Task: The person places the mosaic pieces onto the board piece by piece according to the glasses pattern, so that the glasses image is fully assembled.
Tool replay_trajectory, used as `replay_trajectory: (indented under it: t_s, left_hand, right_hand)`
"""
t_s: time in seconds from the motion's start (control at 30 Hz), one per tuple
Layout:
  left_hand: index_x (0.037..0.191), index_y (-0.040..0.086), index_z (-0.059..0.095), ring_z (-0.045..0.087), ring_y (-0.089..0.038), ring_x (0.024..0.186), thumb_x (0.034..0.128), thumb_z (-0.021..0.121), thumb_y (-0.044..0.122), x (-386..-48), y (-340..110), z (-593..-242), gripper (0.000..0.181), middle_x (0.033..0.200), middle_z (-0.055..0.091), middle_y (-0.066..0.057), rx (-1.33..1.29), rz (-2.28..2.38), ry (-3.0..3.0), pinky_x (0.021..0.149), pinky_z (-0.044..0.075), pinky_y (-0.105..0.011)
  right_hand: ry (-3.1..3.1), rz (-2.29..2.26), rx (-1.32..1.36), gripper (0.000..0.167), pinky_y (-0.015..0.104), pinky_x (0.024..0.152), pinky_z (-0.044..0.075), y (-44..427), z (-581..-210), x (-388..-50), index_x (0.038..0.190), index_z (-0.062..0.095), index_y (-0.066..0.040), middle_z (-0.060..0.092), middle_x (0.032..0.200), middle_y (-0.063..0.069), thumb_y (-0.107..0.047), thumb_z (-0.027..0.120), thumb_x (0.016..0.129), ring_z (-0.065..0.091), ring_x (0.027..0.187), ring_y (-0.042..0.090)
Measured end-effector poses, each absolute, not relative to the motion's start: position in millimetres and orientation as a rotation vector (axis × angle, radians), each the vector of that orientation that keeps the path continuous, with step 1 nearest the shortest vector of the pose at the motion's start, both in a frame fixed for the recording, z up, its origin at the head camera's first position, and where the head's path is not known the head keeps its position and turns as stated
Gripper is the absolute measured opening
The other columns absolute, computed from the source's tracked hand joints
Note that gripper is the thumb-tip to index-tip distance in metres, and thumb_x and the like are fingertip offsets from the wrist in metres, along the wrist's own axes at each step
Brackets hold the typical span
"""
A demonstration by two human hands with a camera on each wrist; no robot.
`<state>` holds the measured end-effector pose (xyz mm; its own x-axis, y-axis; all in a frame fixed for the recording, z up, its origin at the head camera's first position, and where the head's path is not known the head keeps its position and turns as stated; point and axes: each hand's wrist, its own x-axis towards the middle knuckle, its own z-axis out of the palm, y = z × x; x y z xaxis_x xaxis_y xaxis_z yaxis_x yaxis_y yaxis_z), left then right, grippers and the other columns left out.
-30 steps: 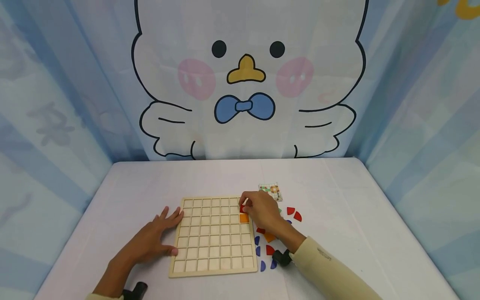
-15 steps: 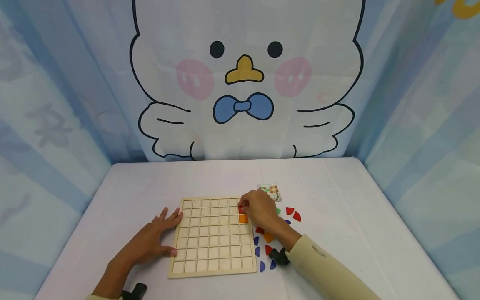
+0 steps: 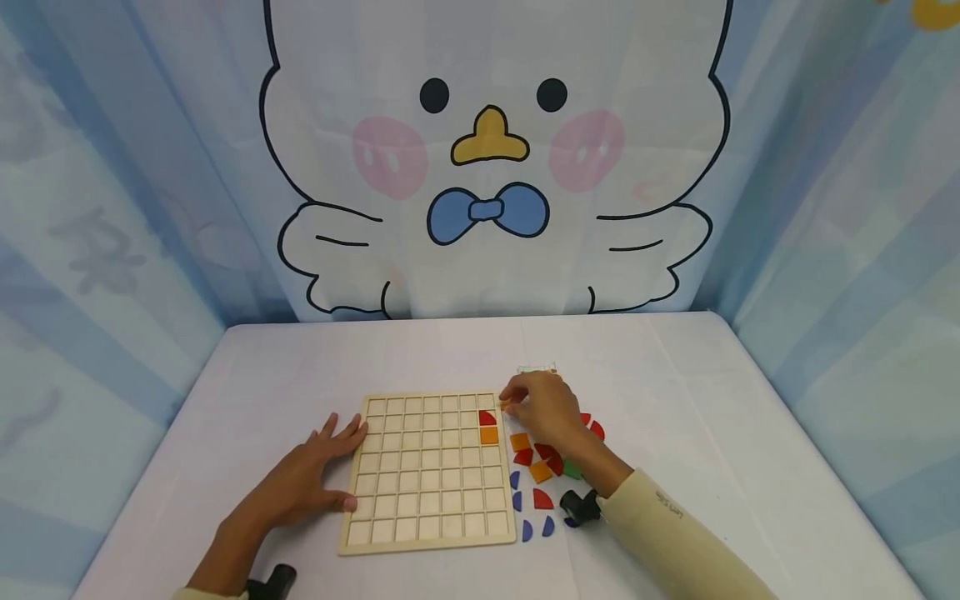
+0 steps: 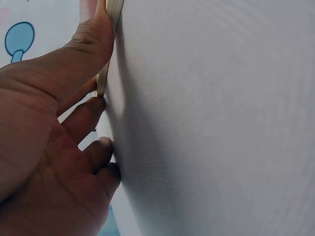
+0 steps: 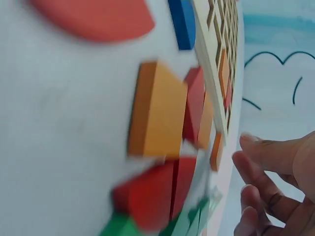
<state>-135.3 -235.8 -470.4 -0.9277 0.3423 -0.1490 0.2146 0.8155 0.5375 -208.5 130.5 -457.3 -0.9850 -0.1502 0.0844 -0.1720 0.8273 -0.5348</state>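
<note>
A wooden grid board (image 3: 427, 482) lies on the table. One red quarter-round piece (image 3: 487, 417) fills a cell near its upper right corner, with an orange square (image 3: 489, 435) in the cell below. My left hand (image 3: 303, 479) is spread along the board's left side, thumb and fingertips touching the edge; the left wrist view shows this hand (image 4: 59, 123) too. Just off the board's right edge, my right hand (image 3: 551, 408) is beside a small orange piece (image 3: 505, 406). In the right wrist view a gap separates the fingers of this hand (image 5: 280, 182) from that orange piece (image 5: 216, 152).
Right of the board lie loose orange squares (image 3: 520, 442), red quarter-rounds (image 3: 543, 499), blue half-rounds (image 3: 527, 530) and a green piece (image 3: 572, 469). A patterned card (image 3: 537, 368) is partly hidden behind my right hand. A printed curtain (image 3: 487, 275) hangs behind the table.
My right hand has let go of the red piece, which now lies in its cell, and moved right, off the board. My left hand has stayed in place.
</note>
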Motion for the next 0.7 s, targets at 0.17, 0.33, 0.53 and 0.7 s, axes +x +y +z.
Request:
replay_trajectory:
  t_s: [0.17,0.33,0.53,0.7]
  left_hand:
    - [0.165,0.014,0.039,0.017,-0.054,0.161,0.0674,0.093,0.051,-136,-234,-471,0.117,0.173,0.031,-0.012,0.416,0.768,2.755,0.123,0.023,-0.079]
    - [0.164,0.013,0.039,0.017,-0.054,0.161,0.0669,0.094,0.048,-136,-234,-470,0.117,0.173,0.031,-0.012,0.42,0.776,2.754,0.124,0.022,-0.077]
    - [0.164,0.013,0.04,0.017,-0.054,0.161,0.0668,0.094,0.049,-136,-234,-472,0.117,0.173,0.031,-0.013,0.427,0.772,2.758,0.126,0.021,-0.075]
    - [0.164,0.013,0.039,0.017,-0.054,0.161,0.0663,0.094,0.051,-136,-234,-472,0.118,0.173,0.031,-0.012,0.416,0.768,2.757,0.126,0.021,-0.076]
  right_hand:
    - [-2.999,0.83,0.189,0.015,0.04,0.086,0.058,144,-456,-208,0.106,0.082,-0.022,0.071,0.089,-0.005,-0.018,0.085,0.092,0.063,0.093,0.018]
    - [-3.024,0.806,0.191,0.023,0.038,0.083,0.058,147,-460,-210,0.113,0.08,-0.021,0.071,0.089,-0.003,-0.021,0.086,0.091,0.061,0.09,0.019]
    - [-3.054,0.767,0.21,0.026,0.028,0.067,0.051,141,-464,-215,0.117,0.079,-0.018,0.066,0.085,-0.002,-0.024,0.085,0.092,0.057,0.077,0.016]
    - [-3.064,0.728,0.218,0.018,0.025,0.059,0.048,136,-466,-216,0.11,0.078,-0.017,0.062,0.079,-0.002,-0.023,0.084,0.093,0.055,0.069,0.015]
